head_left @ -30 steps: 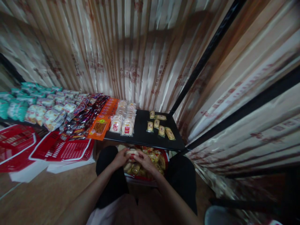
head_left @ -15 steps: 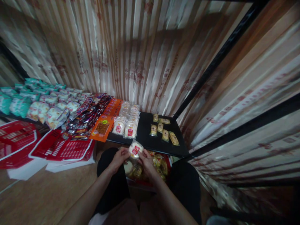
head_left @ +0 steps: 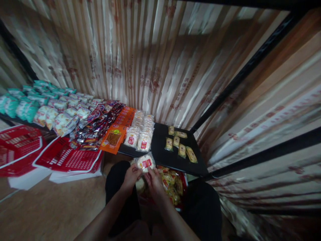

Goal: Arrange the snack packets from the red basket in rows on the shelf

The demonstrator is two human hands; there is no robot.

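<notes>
Both of my hands pinch one clear packet of round white cakes with a red label (head_left: 145,163), held up just before the front edge of a low black shelf (head_left: 160,154). My left hand (head_left: 131,176) grips its lower left side, my right hand (head_left: 153,178) its lower right. Below the hands a red basket (head_left: 184,187) holds several yellow-wrapped snacks. On the shelf right behind lie two rows of the same white cake packets (head_left: 140,133).
Small yellow biscuit packets (head_left: 180,144) lie on the shelf's right part. Orange, dark red and teal snack packs (head_left: 75,117) fill the shelf to the left. Red baskets (head_left: 67,159) lie on the wooden floor at left. A striped curtain hangs behind; black posts stand at right.
My hands lifted the white cake packet out of the red basket and raised it toward the shelf edge. The view shifted slightly left and down.
</notes>
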